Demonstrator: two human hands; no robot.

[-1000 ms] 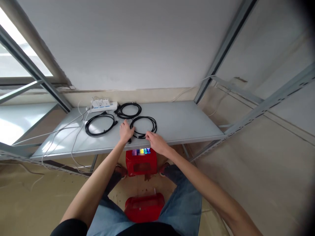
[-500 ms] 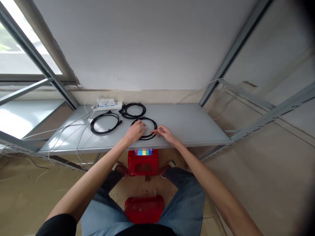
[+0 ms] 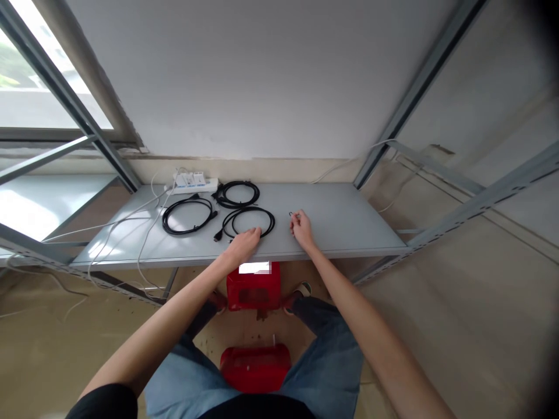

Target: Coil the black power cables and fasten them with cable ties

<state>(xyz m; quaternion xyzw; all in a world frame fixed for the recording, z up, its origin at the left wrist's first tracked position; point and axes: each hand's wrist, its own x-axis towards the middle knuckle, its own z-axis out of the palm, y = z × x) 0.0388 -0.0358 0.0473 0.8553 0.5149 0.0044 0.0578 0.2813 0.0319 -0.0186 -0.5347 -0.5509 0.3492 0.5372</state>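
A black cable (image 3: 273, 221) lies coiled near the shelf's front edge, with a plug end (image 3: 218, 235) sticking out at its left. My left hand (image 3: 245, 244) is closed on the near side of this coil, its fingertips partly hidden. To the right, apart from the coil, my right hand (image 3: 301, 228) pinches a short, thin black tie (image 3: 291, 214) just above the shelf. Two more coiled black cables rest nearby: one on the left (image 3: 187, 232) and one behind (image 3: 238, 205), both with small ties on them.
The grey metal shelf (image 3: 340, 227) stands against a wall between upright posts. A white power strip (image 3: 192, 187) with chargers and trailing white cords (image 3: 142, 244) sits at the back left. Beneath the shelf is a red stool (image 3: 253, 294), with another red stool (image 3: 255, 369) closer to me.
My right hand has moved right, off the coil, with the thin black tie in its fingers. My left hand has shifted down to the coil's near side, and the coil has slid slightly left.
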